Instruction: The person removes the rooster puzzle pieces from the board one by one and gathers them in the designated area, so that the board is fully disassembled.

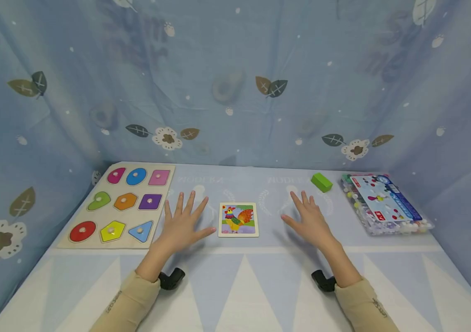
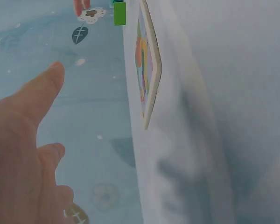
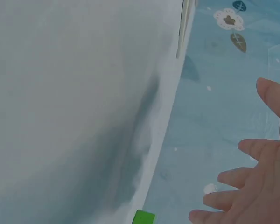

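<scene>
A small square picture puzzle of a rooster (image 1: 238, 220) lies flat on the table between both hands. To its left, my left hand (image 1: 182, 229) hovers with fingers spread, holding nothing; its thumb points toward the puzzle's edge. On the other side, my right hand (image 1: 311, 222) is also spread above the table, holding nothing. A green block (image 1: 321, 182) lies beyond the right fingertips. In the left wrist view the puzzle (image 2: 149, 70) shows edge-on beside the left hand (image 2: 23, 154). The right wrist view shows the right hand (image 3: 256, 182) with the green block (image 3: 143, 217) below.
At the left lies a wooden knob puzzle board (image 1: 131, 219) with several coloured shapes. A clear plastic box of beads (image 1: 384, 203) with a printed label stands at the right. Blue patterned curtains (image 1: 235, 92) enclose the table (image 1: 243, 286) at the back and sides.
</scene>
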Available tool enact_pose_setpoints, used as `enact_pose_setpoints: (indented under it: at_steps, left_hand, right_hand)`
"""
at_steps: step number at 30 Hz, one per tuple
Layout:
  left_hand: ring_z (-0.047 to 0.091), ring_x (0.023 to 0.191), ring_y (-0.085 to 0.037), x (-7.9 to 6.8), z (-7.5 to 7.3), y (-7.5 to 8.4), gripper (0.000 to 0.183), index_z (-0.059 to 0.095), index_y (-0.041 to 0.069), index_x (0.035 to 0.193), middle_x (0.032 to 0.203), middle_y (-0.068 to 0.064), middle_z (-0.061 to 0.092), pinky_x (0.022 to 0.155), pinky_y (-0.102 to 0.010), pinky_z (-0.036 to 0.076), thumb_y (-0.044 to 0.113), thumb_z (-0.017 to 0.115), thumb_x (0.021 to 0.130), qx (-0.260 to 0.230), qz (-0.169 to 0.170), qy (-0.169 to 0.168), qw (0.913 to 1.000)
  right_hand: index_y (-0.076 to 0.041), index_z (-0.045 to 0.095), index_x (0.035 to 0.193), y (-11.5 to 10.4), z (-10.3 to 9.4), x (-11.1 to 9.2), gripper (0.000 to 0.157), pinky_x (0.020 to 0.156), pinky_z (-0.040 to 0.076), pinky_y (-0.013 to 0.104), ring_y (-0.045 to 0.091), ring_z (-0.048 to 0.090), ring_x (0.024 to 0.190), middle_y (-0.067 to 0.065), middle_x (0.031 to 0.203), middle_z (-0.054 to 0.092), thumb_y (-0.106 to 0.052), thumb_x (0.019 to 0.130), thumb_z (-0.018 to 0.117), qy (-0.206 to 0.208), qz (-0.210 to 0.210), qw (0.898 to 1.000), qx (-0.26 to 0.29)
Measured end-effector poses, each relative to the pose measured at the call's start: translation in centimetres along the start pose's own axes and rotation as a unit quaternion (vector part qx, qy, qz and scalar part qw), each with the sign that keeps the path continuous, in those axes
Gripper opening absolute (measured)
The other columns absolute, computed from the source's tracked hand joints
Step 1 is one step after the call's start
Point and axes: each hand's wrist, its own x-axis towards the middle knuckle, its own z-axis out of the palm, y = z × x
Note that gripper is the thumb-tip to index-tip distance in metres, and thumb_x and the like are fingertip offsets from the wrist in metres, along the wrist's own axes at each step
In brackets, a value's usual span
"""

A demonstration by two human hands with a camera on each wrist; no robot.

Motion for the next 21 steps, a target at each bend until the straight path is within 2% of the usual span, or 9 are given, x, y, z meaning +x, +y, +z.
enact_pose_setpoints:
  at_steps: [5, 10, 14, 21]
  left_hand:
    - [-0.007, 0.138, -0.043, 1.4, 1.2, 0.3, 0.086, 0.016, 0.023, 0.149, 0.154, -0.017, 0.005, 0.101, -0.067, -0.009, 0.065, 0.050, 0.082, -0.031, 0.008, -0.024, 0.9992]
    - [0.002, 0.137, -0.047, 2.6, 2.0, 1.0, 0.084, 0.017, 0.020, 0.149, 0.152, -0.021, 0.014, 0.101, -0.068, -0.006, 0.062, 0.050, 0.084, -0.064, 0.018, -0.056, 0.9962]
    - [0.004, 0.137, -0.048, 3.3, 2.5, 1.4, 0.081, 0.019, 0.019, 0.149, 0.151, -0.022, 0.016, 0.101, -0.069, -0.006, 0.057, 0.053, 0.085, -0.091, 0.015, -0.074, 0.9930]
    - [0.007, 0.137, -0.047, 4.2, 3.0, 1.9, 0.080, 0.022, 0.020, 0.148, 0.151, -0.020, 0.018, 0.102, -0.068, -0.005, 0.057, 0.053, 0.085, -0.105, 0.010, -0.099, 0.9895]
  right_hand:
    - [-0.013, 0.016, 0.149, -0.6, 0.6, 1.3, 0.078, 0.103, 0.011, 0.066, 0.047, 0.003, 0.136, 0.024, 0.151, 0.008, -0.051, 0.090, 0.051, -0.031, 0.000, 0.998, 0.061]
    - [-0.019, 0.018, 0.149, -1.3, 1.4, 2.5, 0.070, 0.106, 0.016, 0.061, 0.041, 0.012, 0.138, 0.018, 0.152, 0.016, -0.043, 0.092, 0.052, -0.071, 0.018, 0.987, 0.140]
    - [-0.021, 0.021, 0.148, -1.8, 2.0, 3.2, 0.067, 0.104, 0.024, 0.058, 0.039, 0.024, 0.135, 0.015, 0.150, 0.024, -0.042, 0.092, 0.052, -0.089, 0.032, 0.982, 0.164]
    - [-0.020, 0.028, 0.146, -2.6, 3.0, 4.3, 0.061, 0.104, 0.027, 0.055, 0.036, 0.027, 0.135, 0.012, 0.149, 0.030, -0.037, 0.093, 0.053, -0.097, 0.034, 0.972, 0.212]
